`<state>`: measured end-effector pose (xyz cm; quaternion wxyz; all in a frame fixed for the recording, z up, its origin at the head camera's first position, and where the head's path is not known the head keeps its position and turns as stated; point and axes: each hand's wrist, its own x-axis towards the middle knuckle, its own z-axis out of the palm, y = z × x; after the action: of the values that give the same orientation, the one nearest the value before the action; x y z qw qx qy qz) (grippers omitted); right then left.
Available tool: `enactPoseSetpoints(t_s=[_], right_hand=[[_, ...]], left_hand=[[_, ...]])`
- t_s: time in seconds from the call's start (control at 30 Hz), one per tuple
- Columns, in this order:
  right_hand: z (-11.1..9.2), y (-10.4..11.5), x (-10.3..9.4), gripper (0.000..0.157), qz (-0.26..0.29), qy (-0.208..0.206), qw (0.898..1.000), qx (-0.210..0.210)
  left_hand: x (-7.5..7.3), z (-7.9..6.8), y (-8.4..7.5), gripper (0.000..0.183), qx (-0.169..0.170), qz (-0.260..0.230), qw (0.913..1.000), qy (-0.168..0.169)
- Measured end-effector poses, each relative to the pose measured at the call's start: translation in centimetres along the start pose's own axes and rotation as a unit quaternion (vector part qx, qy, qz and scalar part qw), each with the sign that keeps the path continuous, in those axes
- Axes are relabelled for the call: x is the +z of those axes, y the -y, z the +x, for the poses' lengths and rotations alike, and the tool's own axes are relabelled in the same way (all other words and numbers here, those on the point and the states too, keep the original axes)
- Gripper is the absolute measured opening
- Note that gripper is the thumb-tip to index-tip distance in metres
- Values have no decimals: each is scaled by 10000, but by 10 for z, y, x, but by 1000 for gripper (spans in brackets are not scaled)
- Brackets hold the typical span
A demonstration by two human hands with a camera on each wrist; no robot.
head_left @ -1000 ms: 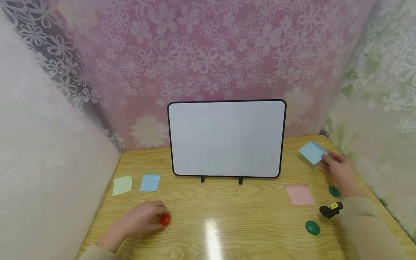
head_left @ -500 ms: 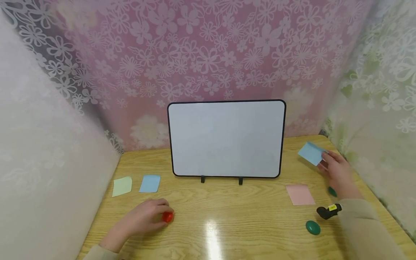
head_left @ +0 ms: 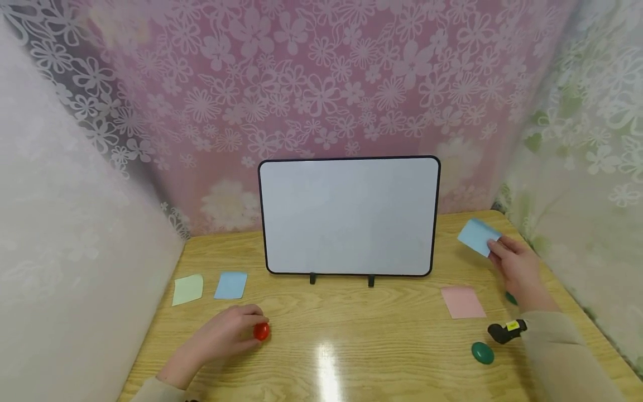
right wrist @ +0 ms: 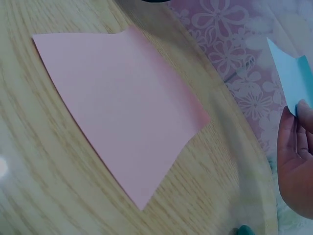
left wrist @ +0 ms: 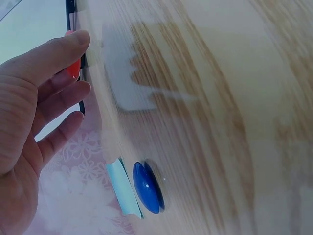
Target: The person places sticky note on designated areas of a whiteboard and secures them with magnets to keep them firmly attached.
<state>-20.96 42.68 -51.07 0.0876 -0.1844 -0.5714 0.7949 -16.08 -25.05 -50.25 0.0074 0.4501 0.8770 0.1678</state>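
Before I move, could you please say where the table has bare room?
The widest patch of table lies in front of the whiteboard, between the left hand and the pink note; a smaller one lies behind the left blue note. It is crowded at right around the green discs and right sleeve, and at left around the blue disc.

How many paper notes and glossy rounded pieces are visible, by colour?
Blue square paper notes: 2
Pale green square paper note: 1
Pink square paper note: 1
Green glossy rounded pieces: 2
Red glossy rounded piece: 1
Blue glossy rounded piece: 1 (left wrist view only)
Total: 8
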Motion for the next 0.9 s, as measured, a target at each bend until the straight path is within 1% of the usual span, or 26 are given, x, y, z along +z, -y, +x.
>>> enactPoseSetpoints(t_s=[0.13, 0.27, 0.37, 0.47, 0.53, 0.57, 0.73, 0.77, 0.8, 0.9], right_hand=[[-1, 0, 3, 91, -8, -103, 9999, 138], [-4, 1, 7, 91, 27, -118, 9998, 159], [-8, 1, 12, 90, -10, -37, 10000, 49], [-11, 1, 16, 88, 31, 139, 9998, -137], [-14, 2, 20, 81, 33, 272, 9992, -280], [-15, 2, 22, 75, 59, 345, 9988, -330], [-20, 4, 31, 27, 134, 645, 9966, -494], [-21, 4, 32, 22, 161, 717, 9961, -498], [-21, 5, 35, 22, 180, 777, 9955, -510], [-23, 4, 41, 24, 160, 895, 9945, -522]], left_hand=[[0, 2, 0, 32, 87, 22, 9999, -106], [0, 5, 1, 33, 206, 188, 9993, -267], [1, 8, 2, 33, 258, 358, 9982, -412], [1, 12, 1, 34, 274, 483, 9971, -515], [1, 16, 0, 34, 289, 548, 9966, -544], [1, 18, 0, 35, 287, 569, 9965, -537], [0, 28, -4, 34, 268, 694, 9959, -519], [0, 31, -5, 35, 267, 728, 9956, -529], [0, 33, -6, 35, 267, 760, 9953, -541], [0, 41, -9, 36, 299, 824, 9945, -576]])
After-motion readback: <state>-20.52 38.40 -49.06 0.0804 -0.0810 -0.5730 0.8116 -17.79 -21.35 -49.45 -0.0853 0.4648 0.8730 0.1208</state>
